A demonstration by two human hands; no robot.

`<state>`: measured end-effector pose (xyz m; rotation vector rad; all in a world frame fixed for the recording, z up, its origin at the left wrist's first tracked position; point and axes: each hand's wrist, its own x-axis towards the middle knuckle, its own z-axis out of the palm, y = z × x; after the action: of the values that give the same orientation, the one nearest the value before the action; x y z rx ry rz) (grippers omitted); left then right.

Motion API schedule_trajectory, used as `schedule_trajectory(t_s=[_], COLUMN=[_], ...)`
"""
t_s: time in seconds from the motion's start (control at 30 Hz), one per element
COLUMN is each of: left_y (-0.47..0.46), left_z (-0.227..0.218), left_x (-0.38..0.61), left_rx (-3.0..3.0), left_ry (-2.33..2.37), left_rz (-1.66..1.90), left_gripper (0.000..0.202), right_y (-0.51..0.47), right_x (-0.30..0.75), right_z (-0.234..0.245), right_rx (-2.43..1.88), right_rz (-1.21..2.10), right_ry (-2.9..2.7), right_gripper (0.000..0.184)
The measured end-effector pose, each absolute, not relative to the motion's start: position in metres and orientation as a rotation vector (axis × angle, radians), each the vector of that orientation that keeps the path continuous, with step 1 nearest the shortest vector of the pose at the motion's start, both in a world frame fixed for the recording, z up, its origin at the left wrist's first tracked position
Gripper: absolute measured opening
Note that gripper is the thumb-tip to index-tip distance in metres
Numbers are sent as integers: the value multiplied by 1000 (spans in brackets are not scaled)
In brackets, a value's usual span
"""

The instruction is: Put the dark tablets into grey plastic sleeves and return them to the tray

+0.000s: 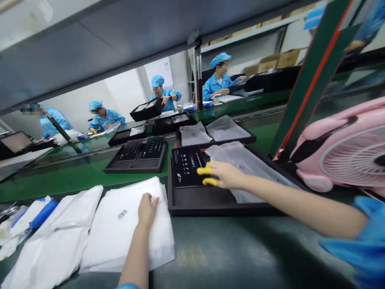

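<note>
My left hand (146, 208) lies on a stack of white translucent bags (120, 228), fingers resting flat on the top bag. My right hand (221, 175), with yellow finger cots on two fingers, reaches into a black tray (192, 200) and touches the edge of a flat black panel (188, 165) with white printing. A clear plastic bag (249, 168) lies in the tray under and beyond my right hand.
A pink desk fan (345, 148) stands at the right. More black trays (136, 154) with panels and bags sit on the green conveyor (60, 176). Several workers in blue coats and caps sit across the belt. More white bags (60, 233) lie at left.
</note>
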<state>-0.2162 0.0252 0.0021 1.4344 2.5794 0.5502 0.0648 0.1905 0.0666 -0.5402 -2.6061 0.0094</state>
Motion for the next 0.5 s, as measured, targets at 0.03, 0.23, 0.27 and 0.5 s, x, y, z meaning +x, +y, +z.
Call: schedule_trajectory(t_s=[0.03, 0.23, 0.27, 0.5], left_y=[22, 14, 17, 31], left_z=[4, 7, 5, -8], left_x=[-219, -231, -231, -231], left_rx=[1427, 1378, 1378, 1343], left_ry=[2571, 2497, 2521, 2690], left_rz=[525, 342, 333, 335], left_gripper=[26, 21, 17, 20], right_y=[209, 303, 313, 346], right_x=[52, -36, -48, -92], right_z=[77, 96, 91, 63], right_rx=[-638, -1194, -1236, -1435], right_rz=[-34, -92, -82, 143], right_ry=[-2645, -2719, -2710, -2769], right_gripper=[37, 46, 45, 49])
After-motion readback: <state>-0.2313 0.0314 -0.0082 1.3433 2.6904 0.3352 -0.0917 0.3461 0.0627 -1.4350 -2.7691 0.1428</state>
